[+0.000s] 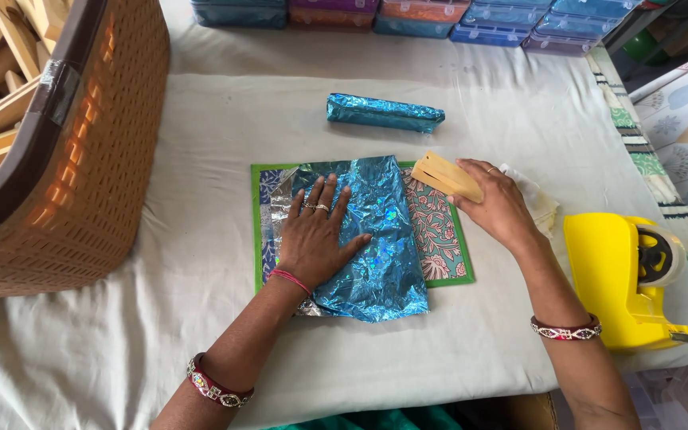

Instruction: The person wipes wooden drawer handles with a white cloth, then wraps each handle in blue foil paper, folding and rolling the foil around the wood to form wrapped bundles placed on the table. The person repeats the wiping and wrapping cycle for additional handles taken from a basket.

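Your left hand (318,236) lies flat, fingers spread, on the blue foil sheet (376,243), pressing it down and gripping nothing; the sheet rests crumpled on a green-edged patterned mat (439,239) in the middle of the cloth-covered table (201,263), its long axis running from the far edge towards you, leaning a little to the right. Your right hand (497,209) clasps a wooden block (445,176) at the sheet's far right corner; the block's long axis runs left to right, its free end pointing left and slightly away from you. Keep the left palm firm so the foil cannot slide, and square the block to the foil's edge. Beyond lies a foil-wrapped bundle (385,113), lengthwise across the table; a yellow tape dispenser (619,271) stands at your right, a woven basket (97,159) at your left.
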